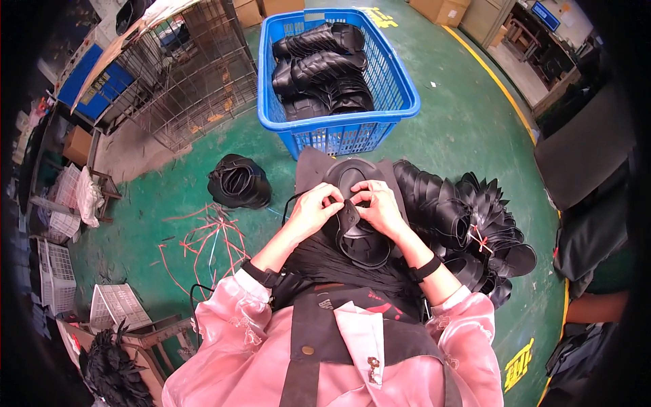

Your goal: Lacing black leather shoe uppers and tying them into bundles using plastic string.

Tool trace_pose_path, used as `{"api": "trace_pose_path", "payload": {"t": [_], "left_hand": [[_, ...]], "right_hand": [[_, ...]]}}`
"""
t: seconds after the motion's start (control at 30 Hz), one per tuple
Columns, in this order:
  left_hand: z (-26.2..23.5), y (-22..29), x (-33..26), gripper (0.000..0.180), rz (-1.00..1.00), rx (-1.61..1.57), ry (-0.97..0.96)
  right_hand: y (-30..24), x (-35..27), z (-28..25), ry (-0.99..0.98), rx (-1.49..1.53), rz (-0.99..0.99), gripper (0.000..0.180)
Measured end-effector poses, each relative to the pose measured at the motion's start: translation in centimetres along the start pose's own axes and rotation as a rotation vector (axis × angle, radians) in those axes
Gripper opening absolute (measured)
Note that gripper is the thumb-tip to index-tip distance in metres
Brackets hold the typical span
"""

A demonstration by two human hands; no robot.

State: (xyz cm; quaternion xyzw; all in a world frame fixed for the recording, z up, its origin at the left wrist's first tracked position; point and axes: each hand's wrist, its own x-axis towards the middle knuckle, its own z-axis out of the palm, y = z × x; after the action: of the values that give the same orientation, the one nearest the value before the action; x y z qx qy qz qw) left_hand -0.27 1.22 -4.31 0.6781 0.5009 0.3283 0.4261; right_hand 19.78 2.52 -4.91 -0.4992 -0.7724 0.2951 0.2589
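A black leather shoe upper (pixel 371 248) rests over my lap, its eyelet flap (pixel 348 218) standing up between my hands. My left hand (pixel 313 211) pinches the flap's left side with thumb and forefinger. From the other side, my right hand (pixel 380 207) closes its fingertips on the flap's upper edge. Whether a lace runs between the fingers is too small to see. Across my lap, just below the upper, lies a bundle of thin black laces (pixel 319 266).
A blue plastic basket (pixel 339 123) of stacked black uppers (pixel 325 68) stands ahead. More nested uppers (pixel 441 207) lie on the green floor at my right. To my left are one rolled stack (pixel 239 182) and tangled red ties (pixel 211 237). A wire cage (pixel 193 74) stands farther left.
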Motion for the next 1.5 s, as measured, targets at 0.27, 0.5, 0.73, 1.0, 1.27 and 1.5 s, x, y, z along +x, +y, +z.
{"api": "trace_pose_path", "payload": {"t": [0.27,0.5,0.73,1.0,1.27,1.5], "left_hand": [[0.1,0.8,0.6,0.017,-0.03,-0.028,0.001],[1.1,1.4,2.7,0.017,-0.084,-0.265,-0.103],[-1.8,0.4,4.4,0.02,-0.195,-1.076,0.25],[2.0,2.6,3.7,0.015,-0.092,-0.249,-0.103],[4.0,4.1,3.6,0.012,0.223,0.347,-0.023],[5.1,3.5,3.6,0.012,0.304,0.351,0.019]], "right_hand": [[2.4,-0.1,-0.2,0.187,0.494,0.206,0.013],[1.0,-0.9,-1.6,0.113,0.412,0.071,0.02],[-1.3,-4.3,-3.7,0.097,-0.083,0.055,0.046],[2.6,-5.0,-3.1,0.278,0.612,0.354,0.015],[3.0,-5.4,-3.3,0.242,0.763,0.318,0.013],[1.9,-4.9,-3.3,0.282,0.909,0.338,0.017]]}}
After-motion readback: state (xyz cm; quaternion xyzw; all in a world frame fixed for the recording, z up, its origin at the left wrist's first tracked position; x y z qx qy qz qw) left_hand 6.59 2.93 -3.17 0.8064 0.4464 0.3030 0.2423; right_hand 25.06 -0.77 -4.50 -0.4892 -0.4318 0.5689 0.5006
